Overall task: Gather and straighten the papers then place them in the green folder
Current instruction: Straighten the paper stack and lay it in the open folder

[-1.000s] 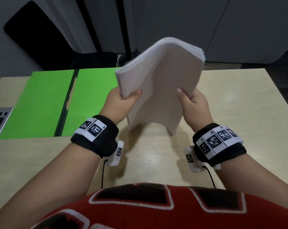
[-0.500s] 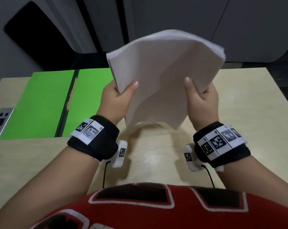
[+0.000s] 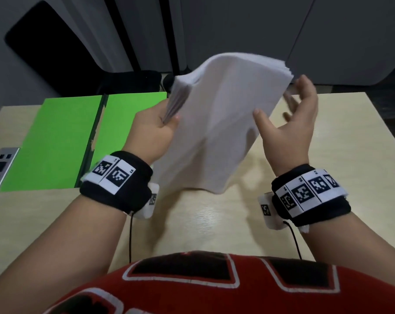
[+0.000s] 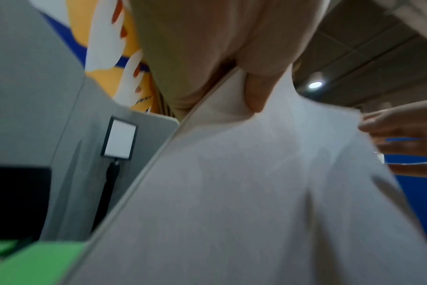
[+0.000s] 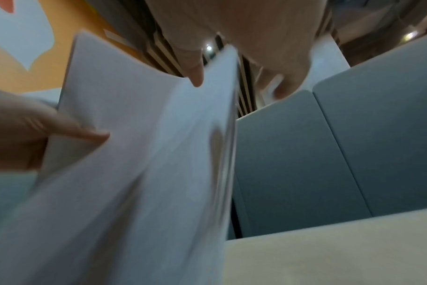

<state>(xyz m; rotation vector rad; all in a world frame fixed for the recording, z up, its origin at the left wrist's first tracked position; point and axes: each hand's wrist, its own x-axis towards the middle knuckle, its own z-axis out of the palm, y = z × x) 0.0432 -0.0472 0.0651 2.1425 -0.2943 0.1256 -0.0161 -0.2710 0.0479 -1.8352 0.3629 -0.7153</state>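
— Left hand [image 3: 154,130] pinches the papers [image 3: 217,123] at their left edge, upright over the table [image 3: 341,143]; right hand [image 3: 289,125] is spread, thumb just touching the sheet.

— Thin, floppy stuff (see it buckle), probably slippery between sheets. I'd take both side edges.

— The green folder [image 3: 56,141] lies flat and open, just to the left.

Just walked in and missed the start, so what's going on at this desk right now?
A person is squaring up a stack of papers, held upright above the table. The left hand grips the stack's left edge; the right hand is open beside the right edge, thumb against the sheets. The green folder lies open on the table to the left, with no papers in it yet.
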